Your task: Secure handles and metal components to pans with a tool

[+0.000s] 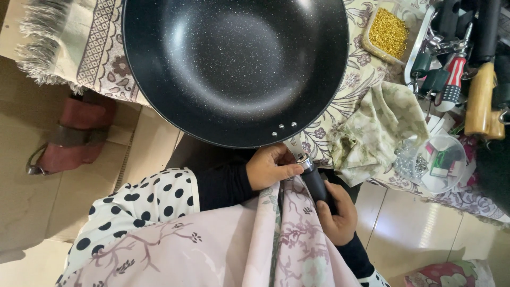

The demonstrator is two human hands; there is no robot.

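A large black speckled wok (234, 64) rests on a patterned cloth-covered table (95, 48), its black handle (314, 183) pointing toward me. My left hand (271, 167) pinches the metal joint where the handle meets the pan. My right hand (337, 210) is wrapped around the lower end of the handle. A pale pink floral cloth (239, 239) lies draped over my lap below both hands.
A container of small golden pieces (388, 32) sits at the upper right, beside a tray of tools with red, black and wooden handles (467, 64). A crumpled floral cloth (377, 127) and a clear tub of small parts (443, 162) lie nearby. A red sandal (74, 135) is on the floor at left.
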